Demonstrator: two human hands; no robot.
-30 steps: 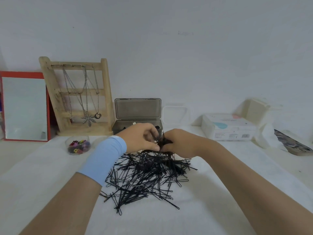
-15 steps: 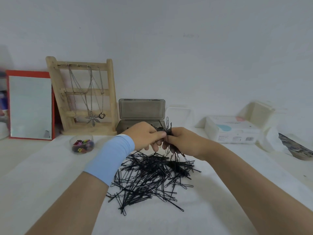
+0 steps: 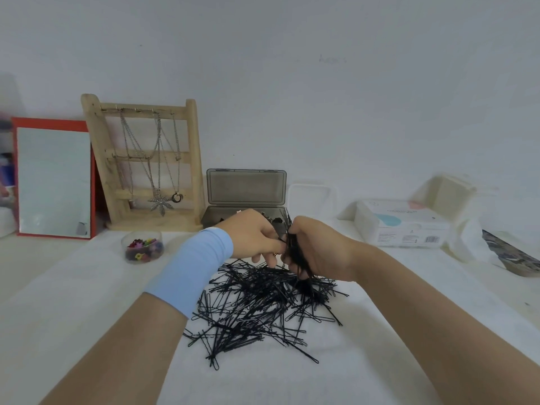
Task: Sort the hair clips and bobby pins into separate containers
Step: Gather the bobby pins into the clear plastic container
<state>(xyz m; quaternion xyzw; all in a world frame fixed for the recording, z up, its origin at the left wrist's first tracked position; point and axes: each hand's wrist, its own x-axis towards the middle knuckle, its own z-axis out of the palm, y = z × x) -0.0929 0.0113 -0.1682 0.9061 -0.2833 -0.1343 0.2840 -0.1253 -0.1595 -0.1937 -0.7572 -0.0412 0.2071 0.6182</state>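
A heap of several black bobby pins lies on the white cloth in front of me. My right hand grips a thick bundle of bobby pins upright above the heap's far edge. My left hand, with a light blue band on the wrist, pinches at that bundle with thumb and fingertips. Behind the hands stands a smoky grey box with its lid raised; its inside is mostly hidden. A small clear round tub of colourful hair clips sits to the left.
A wooden jewellery stand with necklaces and a red-framed mirror lean on the back wall at left. A clear lid, a white carton, a cream box and a patterned item stand at right.
Both hands have lifted the bundle of pins a little off the heap, then lowered it slightly again. The left fingers keep working at the bundle.
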